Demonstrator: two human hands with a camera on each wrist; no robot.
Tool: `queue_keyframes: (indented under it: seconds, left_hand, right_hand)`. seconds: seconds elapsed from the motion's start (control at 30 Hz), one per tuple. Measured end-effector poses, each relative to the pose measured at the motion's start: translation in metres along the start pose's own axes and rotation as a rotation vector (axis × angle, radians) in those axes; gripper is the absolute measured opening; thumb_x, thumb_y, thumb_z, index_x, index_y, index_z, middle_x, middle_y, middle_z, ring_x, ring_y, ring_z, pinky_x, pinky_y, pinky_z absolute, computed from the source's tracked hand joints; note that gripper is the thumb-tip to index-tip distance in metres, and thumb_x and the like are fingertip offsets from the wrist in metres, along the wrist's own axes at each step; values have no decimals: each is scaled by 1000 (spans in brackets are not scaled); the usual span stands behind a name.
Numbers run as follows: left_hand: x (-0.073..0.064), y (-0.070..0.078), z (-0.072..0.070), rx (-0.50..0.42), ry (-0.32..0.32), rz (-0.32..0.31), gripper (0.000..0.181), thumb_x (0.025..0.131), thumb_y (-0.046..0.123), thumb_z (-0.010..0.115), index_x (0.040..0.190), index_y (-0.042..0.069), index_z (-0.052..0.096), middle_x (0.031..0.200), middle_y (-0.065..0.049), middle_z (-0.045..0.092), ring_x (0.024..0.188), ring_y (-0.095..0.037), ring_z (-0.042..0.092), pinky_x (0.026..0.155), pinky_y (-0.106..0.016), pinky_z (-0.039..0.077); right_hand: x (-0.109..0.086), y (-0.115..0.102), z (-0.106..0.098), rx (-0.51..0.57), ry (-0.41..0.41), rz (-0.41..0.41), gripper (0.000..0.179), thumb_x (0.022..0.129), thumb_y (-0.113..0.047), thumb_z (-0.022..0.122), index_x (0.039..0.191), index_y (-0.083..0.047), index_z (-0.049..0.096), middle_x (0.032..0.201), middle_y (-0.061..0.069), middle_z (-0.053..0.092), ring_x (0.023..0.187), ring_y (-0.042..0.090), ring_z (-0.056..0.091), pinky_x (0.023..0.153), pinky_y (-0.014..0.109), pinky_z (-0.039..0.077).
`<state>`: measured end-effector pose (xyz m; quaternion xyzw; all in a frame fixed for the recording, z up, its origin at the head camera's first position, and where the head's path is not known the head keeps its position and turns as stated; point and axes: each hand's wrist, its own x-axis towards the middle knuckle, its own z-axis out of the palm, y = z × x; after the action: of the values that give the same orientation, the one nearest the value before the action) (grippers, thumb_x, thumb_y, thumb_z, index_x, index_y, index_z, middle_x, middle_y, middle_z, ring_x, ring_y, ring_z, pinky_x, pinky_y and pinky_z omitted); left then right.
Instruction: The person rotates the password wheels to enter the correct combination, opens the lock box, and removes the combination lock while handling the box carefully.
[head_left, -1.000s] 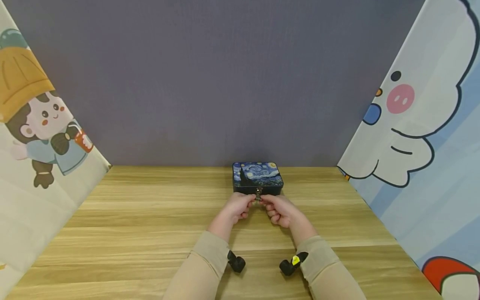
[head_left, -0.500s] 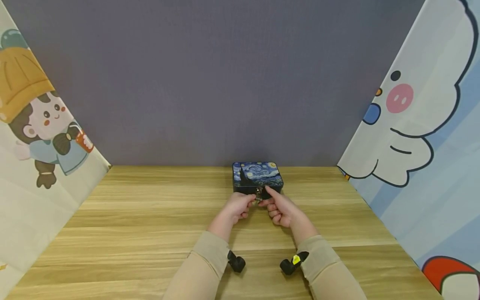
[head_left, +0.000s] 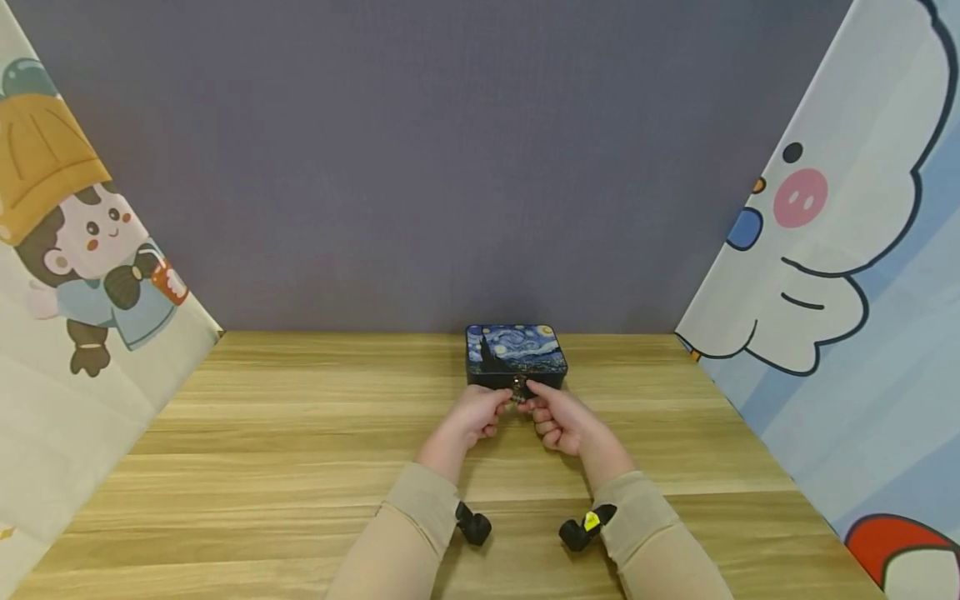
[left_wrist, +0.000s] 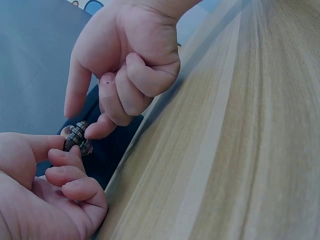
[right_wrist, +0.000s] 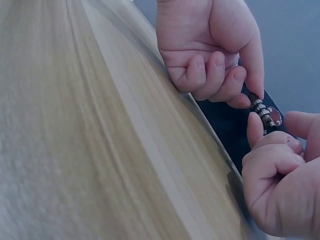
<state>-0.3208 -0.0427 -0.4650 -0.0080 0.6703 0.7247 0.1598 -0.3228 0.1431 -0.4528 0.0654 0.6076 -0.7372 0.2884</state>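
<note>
A small combination padlock [left_wrist: 75, 135] with numbered dials hangs at the front clasp [head_left: 518, 382] of a dark tin box [head_left: 516, 349]. The box's lid, printed with a swirling night-sky painting, is down. My left hand [head_left: 476, 410] pinches one end of the padlock between thumb and index finger. Across from it, my right hand [head_left: 566, 419] has its thumb and index finger spread on either side of the lock's other end. In the right wrist view the right thumb [right_wrist: 299, 124] stands apart from the padlock; the right hand's other fingers are curled in.
The box stands at the back of a wood-grain table [head_left: 300, 467], near a grey upright panel [head_left: 450, 167]. Cartoon-printed sheets flank the left [head_left: 82, 400] and right [head_left: 847, 400] sides. A small black camera [head_left: 474, 525] sits at the left wrist, another [head_left: 577, 532] at the right.
The right thumb and index finger were together at the padlock, then the thumb lifted away; now it is a little lower but still apart. The left hand and the box have stayed put.
</note>
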Motion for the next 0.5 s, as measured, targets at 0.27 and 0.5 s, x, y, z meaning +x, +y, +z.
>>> queue_keyframes:
  seconds: [0.27,0.5]
  left_hand:
    - [2,-2,0,-8,1,6,29,100,19,62,76,5,54,63,2,43,46,-8,30,44,-22,28]
    - [2,-2,-1,-14,4,10,30,100,19,62,75,5,53,62,1,43,45,-8,30,43,-22,28]
  right_hand:
    - [2,3,1,-33,-2,-12,28,106,-29,52,96,-4,59,56,-11,31,41,1,25,38,16,21]
    - [4,4,1,-48,8,-24,26,105,-27,55,96,-4,60,57,-11,31,42,1,25,38,16,20]
